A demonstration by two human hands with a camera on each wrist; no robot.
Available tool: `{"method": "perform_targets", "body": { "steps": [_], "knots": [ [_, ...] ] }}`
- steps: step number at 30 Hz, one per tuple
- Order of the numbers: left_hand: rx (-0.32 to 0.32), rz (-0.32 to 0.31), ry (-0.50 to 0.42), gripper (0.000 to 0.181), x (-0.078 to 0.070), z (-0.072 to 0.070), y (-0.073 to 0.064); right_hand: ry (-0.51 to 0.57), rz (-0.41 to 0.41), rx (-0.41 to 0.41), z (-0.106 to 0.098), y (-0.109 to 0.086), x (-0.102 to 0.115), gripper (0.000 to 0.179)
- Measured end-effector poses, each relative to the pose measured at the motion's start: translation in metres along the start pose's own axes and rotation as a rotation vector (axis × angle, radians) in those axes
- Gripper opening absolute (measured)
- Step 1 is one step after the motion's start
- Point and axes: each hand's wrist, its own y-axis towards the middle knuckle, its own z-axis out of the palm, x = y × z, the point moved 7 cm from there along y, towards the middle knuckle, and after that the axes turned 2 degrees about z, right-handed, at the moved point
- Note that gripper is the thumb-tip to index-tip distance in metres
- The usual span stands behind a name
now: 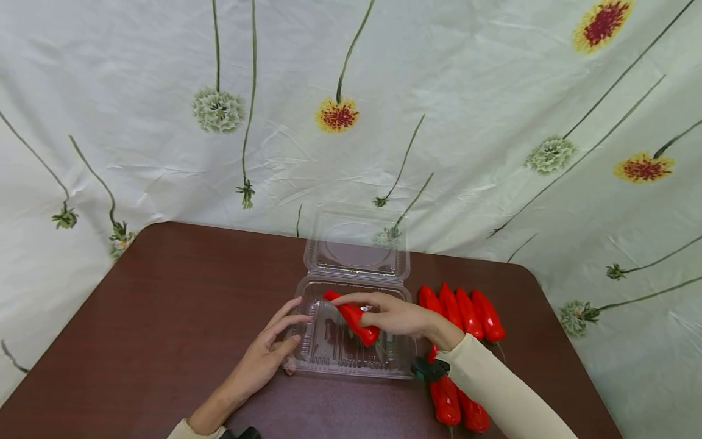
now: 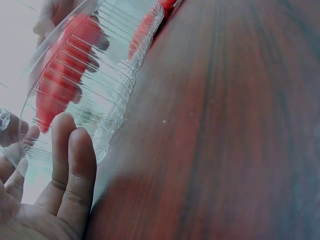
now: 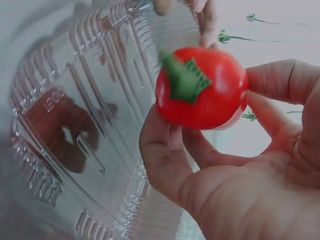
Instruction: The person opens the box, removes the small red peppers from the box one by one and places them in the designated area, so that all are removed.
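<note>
In the head view my right hand is over the clear plastic container, its fingers and thumb pinching a red pepper. The right wrist view shows that pepper stem end first, with its green cap and short stem. At the container's left edge is my left hand, fingers fairly straight and spread along the rim. Two fingers of the left hand lie against the outside of the ribbed wall in the left wrist view, where the red pepper shows through the plastic.
The container's hinged lid stands raised at the back. Several red peppers lie in a row to the right on the brown table, and more peppers lie nearer, partly under the right forearm. A flowered cloth hangs behind.
</note>
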Motion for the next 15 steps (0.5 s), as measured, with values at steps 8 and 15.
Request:
{"method": "perform_targets", "body": {
  "steps": [8, 15],
  "knots": [
    [-0.005, -0.009, 0.001, 0.035, 0.0, -0.001, 0.0, 0.075, 0.005, -0.036, -0.001, -0.01, 0.0, 0.053],
    [0.003, 0.003, 0.004, 0.035, 0.0, 0.0, 0.0, 0.057, -0.045, -0.078, -0.003, -0.013, -0.002, 0.046]
  ]
}}
